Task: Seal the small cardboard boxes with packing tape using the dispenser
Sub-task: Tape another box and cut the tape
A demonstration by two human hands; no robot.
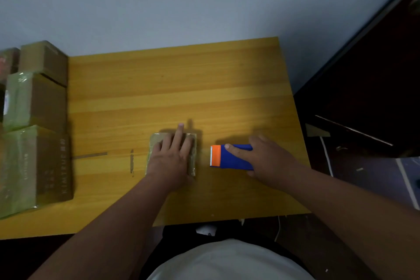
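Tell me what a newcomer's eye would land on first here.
The blue tape dispenser with its orange blade end stands out, right of centre on the yellow wooden table, gripped by the right hand. Beside it, the left hand presses flat on a small taped cardboard box. A stack of taped boxes sits at the table's left edge.

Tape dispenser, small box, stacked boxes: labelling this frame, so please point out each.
tape dispenser (236,159), head view, blue body.
small box (154,143), head view, bare top left corner.
stacked boxes (36,102), head view, middle box's side.
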